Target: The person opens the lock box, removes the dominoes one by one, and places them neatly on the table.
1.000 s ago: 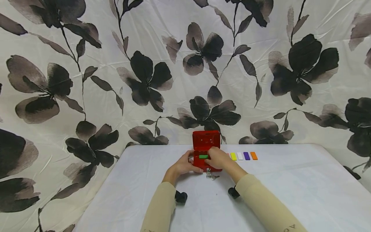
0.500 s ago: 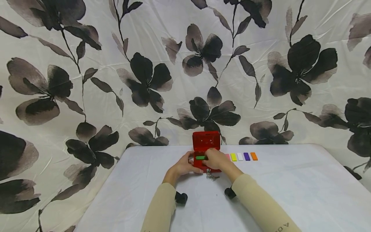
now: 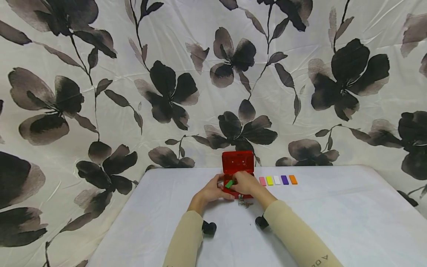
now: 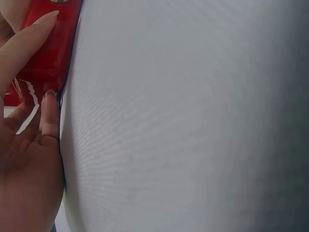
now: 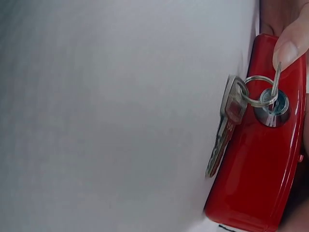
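A small red cash box [image 3: 238, 162] stands with its lid raised at the back of the table. My left hand [image 3: 211, 190] holds its left end, the thumb on the front face and the fingers along the side, as the left wrist view also shows. Over the open box, my right hand [image 3: 247, 183] pinches a green block [image 3: 229, 184], which is tilted; the fingertips are partly hidden. One key sits in the round lock [image 5: 277, 108] on the front, and a second key [image 5: 224, 125] hangs from the ring.
Right of the box a row of flat blocks lies on the white table [image 3: 333, 215]: pink [image 3: 262, 181], yellow [image 3: 269, 180], white [image 3: 277, 180], purple [image 3: 284, 180] and orange [image 3: 293, 179]. A floral cloth [image 3: 173, 92] hangs behind the table.
The green block has shifted slightly left and turned from level to tilted in my right hand. The right forearm has moved a little left, uncovering the pink block. My left hand stays in place.
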Available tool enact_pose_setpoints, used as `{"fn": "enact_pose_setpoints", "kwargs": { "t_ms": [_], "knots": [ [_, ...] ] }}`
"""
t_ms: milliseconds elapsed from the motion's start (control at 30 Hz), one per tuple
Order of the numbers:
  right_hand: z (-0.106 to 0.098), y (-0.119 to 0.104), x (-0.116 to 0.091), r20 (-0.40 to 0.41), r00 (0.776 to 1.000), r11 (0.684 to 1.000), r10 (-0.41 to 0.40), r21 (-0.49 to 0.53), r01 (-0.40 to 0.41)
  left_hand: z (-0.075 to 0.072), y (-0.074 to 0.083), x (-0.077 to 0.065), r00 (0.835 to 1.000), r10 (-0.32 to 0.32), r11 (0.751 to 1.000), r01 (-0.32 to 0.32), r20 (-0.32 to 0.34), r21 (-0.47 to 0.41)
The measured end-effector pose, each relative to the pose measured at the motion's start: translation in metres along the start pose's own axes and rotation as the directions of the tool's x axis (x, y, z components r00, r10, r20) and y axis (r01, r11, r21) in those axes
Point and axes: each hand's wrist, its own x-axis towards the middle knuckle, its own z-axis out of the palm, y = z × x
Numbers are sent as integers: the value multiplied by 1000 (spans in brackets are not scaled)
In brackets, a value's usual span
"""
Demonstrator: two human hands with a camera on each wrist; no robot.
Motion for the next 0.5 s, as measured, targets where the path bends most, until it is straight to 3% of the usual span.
{"fn": "enact_pose_setpoints", "kwargs": {
  "t_ms": [500],
  "knots": [
    [4, -9, 6, 4, 1000, 999, 19, 40, -19, 0, 0, -1, 999, 32, 999, -32, 17, -9]
  ]
}}
